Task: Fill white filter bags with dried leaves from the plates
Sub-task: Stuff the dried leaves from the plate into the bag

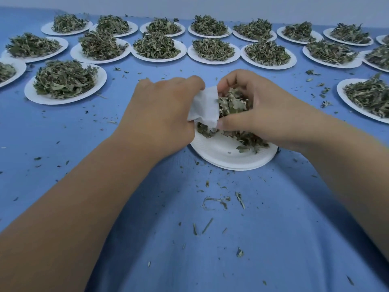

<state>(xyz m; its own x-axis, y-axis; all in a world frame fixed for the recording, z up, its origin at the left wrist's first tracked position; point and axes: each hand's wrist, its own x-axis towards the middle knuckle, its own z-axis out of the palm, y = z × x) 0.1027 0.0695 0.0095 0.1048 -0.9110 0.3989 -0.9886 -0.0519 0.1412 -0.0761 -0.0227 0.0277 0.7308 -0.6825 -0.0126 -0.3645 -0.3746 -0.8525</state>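
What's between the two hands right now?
In the head view: the white filter bag, held by the left hand, and right beside it a clump of dried leaves pinched by the right hand.

A single wide-angle view comes from the person's head, looking forward and down across the blue-covered worktop (273, 228). Both forearms (73, 197) enter from the lower left and the right edge and converge above the frame's centre. There the left hand (166, 106) and right hand (259, 108) meet close to the lens over the near plate (223, 154). The worktop's near part fills the lower half, bulging with the lens's curvature. Rows of leaf-heaped plates (157, 59) run across the upper third, farther off and smaller, bending at the frame's sides. A pale wall (210, 5) closes the top edge beyond the worktop's far edge.
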